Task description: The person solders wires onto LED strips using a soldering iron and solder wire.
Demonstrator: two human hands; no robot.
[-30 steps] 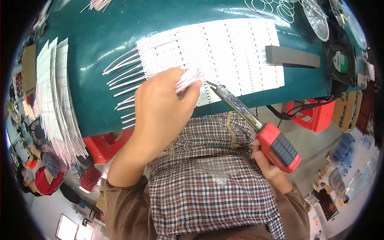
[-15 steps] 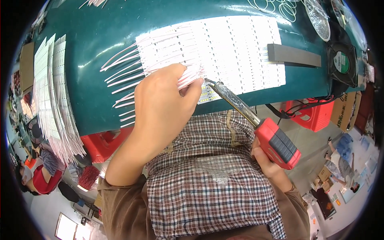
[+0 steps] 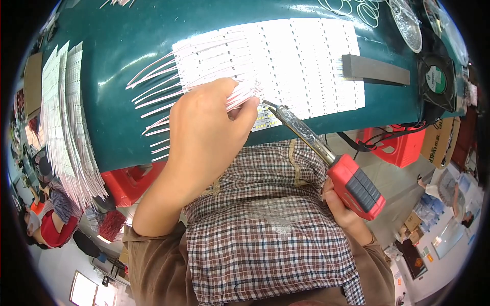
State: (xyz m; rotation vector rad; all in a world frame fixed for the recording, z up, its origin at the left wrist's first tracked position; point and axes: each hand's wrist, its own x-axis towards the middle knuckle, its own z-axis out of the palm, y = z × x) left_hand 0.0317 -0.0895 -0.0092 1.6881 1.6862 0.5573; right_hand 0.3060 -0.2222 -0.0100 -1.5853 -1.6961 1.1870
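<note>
My left hand [image 3: 206, 120] is closed on a bunch of thin pink-and-white wires [image 3: 238, 97], pinching them over a panel of white LED strips [image 3: 286, 56]. Other wires [image 3: 155, 94] fan out past the panel's left edge. Low on the right, my right hand [image 3: 339, 205] is wrapped round the red-and-black handle of a soldering iron [image 3: 352, 183]. Its metal shaft slants up to the left, and the tip is close to my left fingertips, at the wire ends on the panel. Glare hides whether the tip touches a joint.
A grey bar [image 3: 377, 70] lies across the panel's right end, near a black fan [image 3: 436, 81]. At the left edge of the green table [image 3: 117, 30] hang wired LED strips [image 3: 64, 107]. Red stools [image 3: 395, 145] stand below. Loose wire coils [image 3: 365, 10] lie at the back. People are in the background.
The soldering iron's handle has shifted very slightly down and right. My left hand has moved slightly up and left, still pinching the wires. A background person at the right has changed posture.
</note>
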